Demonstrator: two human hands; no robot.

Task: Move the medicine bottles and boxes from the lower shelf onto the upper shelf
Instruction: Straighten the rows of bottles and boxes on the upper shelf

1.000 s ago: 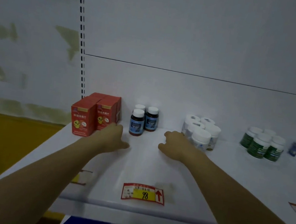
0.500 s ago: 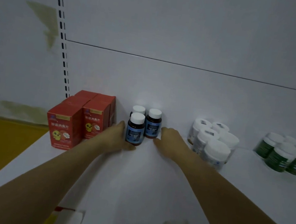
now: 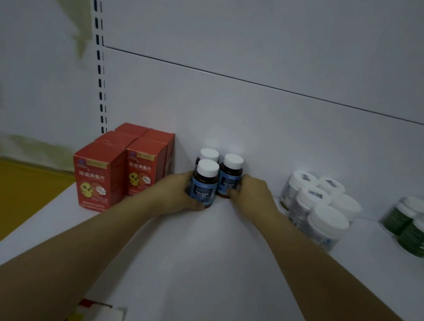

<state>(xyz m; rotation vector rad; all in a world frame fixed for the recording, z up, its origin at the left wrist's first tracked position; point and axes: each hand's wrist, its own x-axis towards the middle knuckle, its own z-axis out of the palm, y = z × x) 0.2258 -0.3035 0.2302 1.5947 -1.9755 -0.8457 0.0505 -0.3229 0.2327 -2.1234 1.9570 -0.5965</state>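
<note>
The left hand (image 3: 174, 195) and right hand (image 3: 252, 196) curl round three blue-labelled bottles (image 3: 203, 183) from either side, holding them upright on the shelf (image 3: 205, 267). Red boxes (image 3: 120, 172) stand just left of the grip, with white bottles (image 3: 315, 209) and green-labelled bottles (image 3: 419, 233) to its right. This is probably the upper shelf, already well stocked. The lower shelf is hidden, so what remains is unknown.
</note>
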